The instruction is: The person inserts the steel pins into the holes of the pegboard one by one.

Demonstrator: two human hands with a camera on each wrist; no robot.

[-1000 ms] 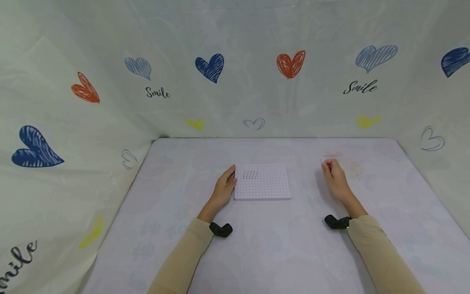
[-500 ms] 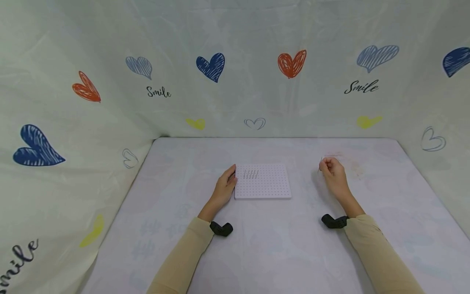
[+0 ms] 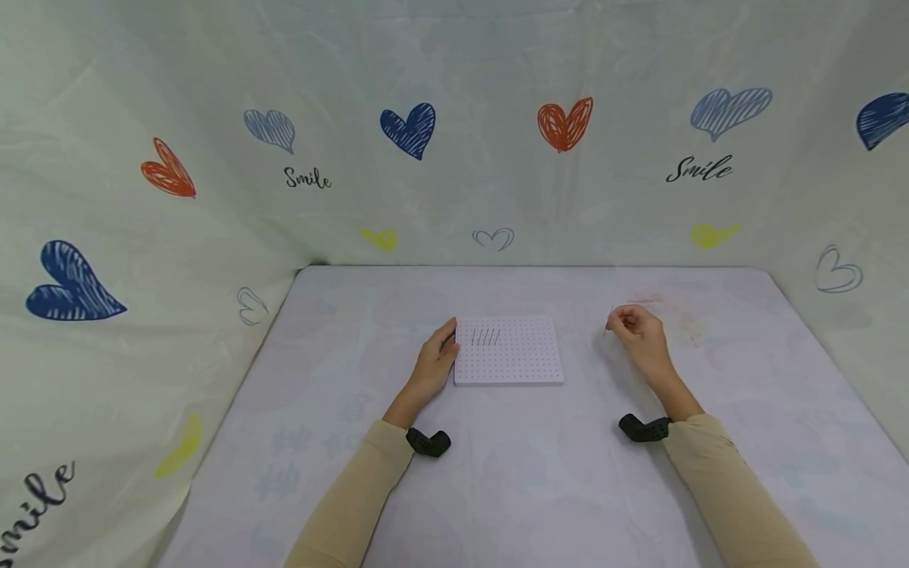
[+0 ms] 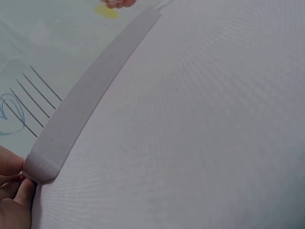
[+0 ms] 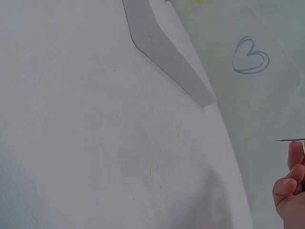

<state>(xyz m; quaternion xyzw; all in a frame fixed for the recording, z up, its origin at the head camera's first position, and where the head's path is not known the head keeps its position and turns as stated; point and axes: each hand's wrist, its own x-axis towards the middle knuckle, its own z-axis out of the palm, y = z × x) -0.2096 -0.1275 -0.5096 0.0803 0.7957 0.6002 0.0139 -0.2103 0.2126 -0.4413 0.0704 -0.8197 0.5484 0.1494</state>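
A white pegboard (image 3: 525,355) with rows of small holes lies on the table. Several thin dark needles (image 3: 486,337) stand in a row near its far left corner; in the left wrist view these needles (image 4: 40,90) rise above the board's edge. My left hand (image 3: 429,363) grips the board's left edge, with fingers (image 4: 10,162) at the corner in the left wrist view. To the right of the board, above the table, my right hand (image 3: 641,338) pinches a single needle (image 5: 288,140) between thumb and fingertips. Its pointed end juts out past the fingertips.
Faint thin reddish lines (image 3: 645,300) show on the table beyond the right hand. A pale cloth (image 3: 454,189) printed with hearts and "Smile" hangs behind and at the sides. Each wrist wears a black camera mount, such as the right one (image 3: 642,428).
My right hand has moved left, closer to the board, and the needle that stuck up from its fingertips now shows below them. My left hand and the board have stayed in place.
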